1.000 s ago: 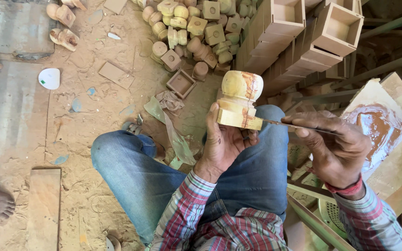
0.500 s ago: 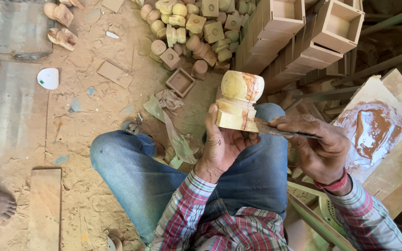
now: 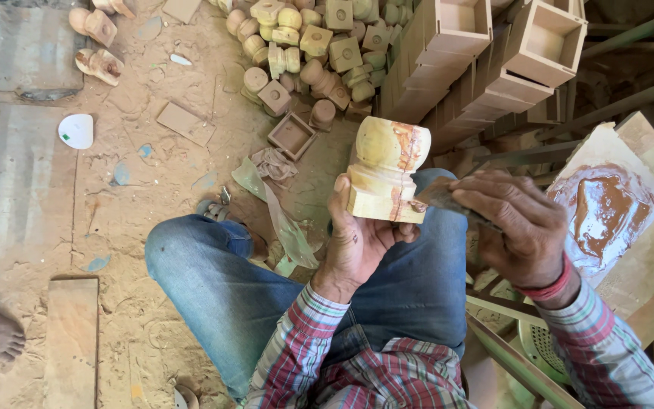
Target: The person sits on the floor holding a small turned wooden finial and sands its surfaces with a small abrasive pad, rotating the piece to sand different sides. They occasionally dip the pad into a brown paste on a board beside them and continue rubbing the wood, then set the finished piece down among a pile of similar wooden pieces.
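On sawdust floor (image 3: 153, 174), left hand (image 3: 357, 242) grips turned wooden block (image 3: 387, 170); right hand (image 3: 520, 223) clamps putty blade (image 3: 437, 198) beside stacked boxes (image 3: 493, 45).

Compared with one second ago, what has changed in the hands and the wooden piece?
The right hand has slid its blade leftward, so the tip now touches the brown filler seam on the wooden piece. The left hand holds that piece from below as before, in about the same spot above the knee. The filler board has not moved.
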A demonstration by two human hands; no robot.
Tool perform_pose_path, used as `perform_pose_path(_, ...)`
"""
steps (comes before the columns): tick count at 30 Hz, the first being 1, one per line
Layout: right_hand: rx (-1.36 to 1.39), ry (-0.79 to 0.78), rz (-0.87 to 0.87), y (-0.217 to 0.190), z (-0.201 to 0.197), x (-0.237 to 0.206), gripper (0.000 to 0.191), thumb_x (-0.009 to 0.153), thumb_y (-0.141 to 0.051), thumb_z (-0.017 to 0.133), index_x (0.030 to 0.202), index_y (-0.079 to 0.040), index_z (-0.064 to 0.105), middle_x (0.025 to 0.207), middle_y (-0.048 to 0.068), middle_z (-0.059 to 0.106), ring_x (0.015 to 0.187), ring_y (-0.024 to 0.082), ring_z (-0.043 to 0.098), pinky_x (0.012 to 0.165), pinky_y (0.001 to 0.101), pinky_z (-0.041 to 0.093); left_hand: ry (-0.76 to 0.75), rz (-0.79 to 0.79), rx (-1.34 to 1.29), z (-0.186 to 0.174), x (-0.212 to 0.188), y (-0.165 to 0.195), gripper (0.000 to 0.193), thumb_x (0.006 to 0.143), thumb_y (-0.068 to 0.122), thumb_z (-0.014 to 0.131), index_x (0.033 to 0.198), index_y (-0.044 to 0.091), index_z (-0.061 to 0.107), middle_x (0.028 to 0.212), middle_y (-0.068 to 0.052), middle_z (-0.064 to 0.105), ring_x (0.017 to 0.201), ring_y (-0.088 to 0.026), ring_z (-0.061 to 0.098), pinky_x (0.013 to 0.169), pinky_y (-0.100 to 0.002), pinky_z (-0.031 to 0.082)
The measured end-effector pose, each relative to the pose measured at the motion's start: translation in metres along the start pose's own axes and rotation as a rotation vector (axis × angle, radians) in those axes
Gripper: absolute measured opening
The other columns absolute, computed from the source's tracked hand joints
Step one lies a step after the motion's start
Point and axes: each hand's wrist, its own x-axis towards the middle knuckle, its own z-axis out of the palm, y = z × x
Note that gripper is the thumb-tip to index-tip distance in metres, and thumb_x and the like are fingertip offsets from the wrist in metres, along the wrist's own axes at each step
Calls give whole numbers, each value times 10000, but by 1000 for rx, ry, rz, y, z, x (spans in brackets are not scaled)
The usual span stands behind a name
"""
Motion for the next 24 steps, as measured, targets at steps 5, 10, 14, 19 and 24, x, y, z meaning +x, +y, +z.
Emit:
perform_pose_path(5, 324, 38, 294, -1, -18, 1, 271, 939, 81, 699, 1163, -71, 699, 1180, 76, 749, 1044, 211, 749, 921, 288, 594, -11, 18, -8, 0, 0, 3, 897, 993, 772, 396, 1326, -46, 552, 1028, -185, 686, 791, -202, 620, 734, -374, 559)
perform_pose_path(10, -22, -146, 123, -7, -37, 10, 320, 817, 47, 770, 1096, -110, 765, 1217, 53, 765, 953, 177, 711, 784, 332, 450, 23, 29, 66, -1, 3, 1, 896, 981, 765, 407, 1322, -48, 562, 999, -157, 677, 771, -190, 626, 722, -362, 572)
perform_pose_path(14, -148, -178, -190, -10, -41, 25, 457, 724, -73, 778, 1179, -120, 769, 1230, 18, 744, 1036, 236, 624, 868, 367, 499, 60, 40, 117, -1, 3, 1, 885, 964, 759, 420, 1311, -42, 564, 996, -155, 689, 733, -179, 632, 685, -333, 575)
perform_pose_path(19, -124, -263, -278, -16, -38, 39, 470, 725, -153, 724, 1193, -149, 772, 1272, 14, 726, 1057, 241, 615, 886, 384, 506, 50, 64, 144, 0, 3, 2, 870, 975, 747, 446, 1311, -48, 558, 995, -140, 683, 719, -174, 631, 668, -332, 578)
perform_pose_path(24, -198, -322, -374, -16, -43, 47, 431, 771, -229, 725, 1194, -162, 776, 1248, 7, 731, 1074, 229, 610, 926, 404, 512, 85, 57, 131, -2, 4, 2, 844, 973, 728, 453, 1320, -36, 549, 1003, -125, 671, 709, -164, 620, 650, -325, 570)
